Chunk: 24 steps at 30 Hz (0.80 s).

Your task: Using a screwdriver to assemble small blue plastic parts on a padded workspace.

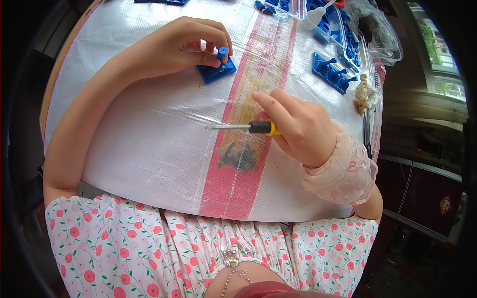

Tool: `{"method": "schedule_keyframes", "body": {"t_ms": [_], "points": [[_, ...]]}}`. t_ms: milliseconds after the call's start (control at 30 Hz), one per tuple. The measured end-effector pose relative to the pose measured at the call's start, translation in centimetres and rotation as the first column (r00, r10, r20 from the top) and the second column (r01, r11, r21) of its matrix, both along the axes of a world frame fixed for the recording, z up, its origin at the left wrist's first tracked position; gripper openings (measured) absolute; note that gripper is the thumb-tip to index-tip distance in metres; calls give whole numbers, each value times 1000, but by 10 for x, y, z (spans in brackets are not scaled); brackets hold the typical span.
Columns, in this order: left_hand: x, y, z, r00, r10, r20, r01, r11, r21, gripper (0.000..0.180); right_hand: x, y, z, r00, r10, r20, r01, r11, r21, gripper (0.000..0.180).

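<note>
My left hand (198,42) reaches over the far middle of the table. Its fingers and thumb close on a blue plastic part (216,76), a flat square base with a round upright peg. That base rests on the white and pink table cover (149,134); the fingers hide some of it. Nearer to me and to the right, my right hand (298,121) grips a screwdriver (260,127) with a black and yellow handle. The metal shaft points left, held apart from the blue part. Most of the handle's rear end is hidden in the palm.
On the right lies a blue rack with several hooks (330,73), beside a crumpled brownish lump (365,94). Farther back are clear plastic boxes with blue pieces (330,25), a white nozzle (316,15) and a clear plastic bag (380,32). Another blue piece sits at the far edge.
</note>
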State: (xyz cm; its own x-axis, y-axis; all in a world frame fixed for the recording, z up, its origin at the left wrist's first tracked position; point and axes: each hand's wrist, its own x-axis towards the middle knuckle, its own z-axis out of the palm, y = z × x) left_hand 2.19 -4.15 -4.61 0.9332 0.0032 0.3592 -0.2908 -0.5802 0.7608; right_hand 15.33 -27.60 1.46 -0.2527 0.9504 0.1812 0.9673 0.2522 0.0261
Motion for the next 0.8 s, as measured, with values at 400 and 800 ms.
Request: {"method": "schedule_keyframes", "body": {"t_ms": [400, 800], "points": [[-7, -11, 19, 969, -177, -172, 148, 974, -170, 23, -29, 50, 15, 916, -55, -398, 56, 998, -10, 32], [-1, -17, 19, 977, -130, -168, 115, 989, -97, 40, -13, 43, 8, 751, -123, -649, 79, 992, -97, 21]]}}
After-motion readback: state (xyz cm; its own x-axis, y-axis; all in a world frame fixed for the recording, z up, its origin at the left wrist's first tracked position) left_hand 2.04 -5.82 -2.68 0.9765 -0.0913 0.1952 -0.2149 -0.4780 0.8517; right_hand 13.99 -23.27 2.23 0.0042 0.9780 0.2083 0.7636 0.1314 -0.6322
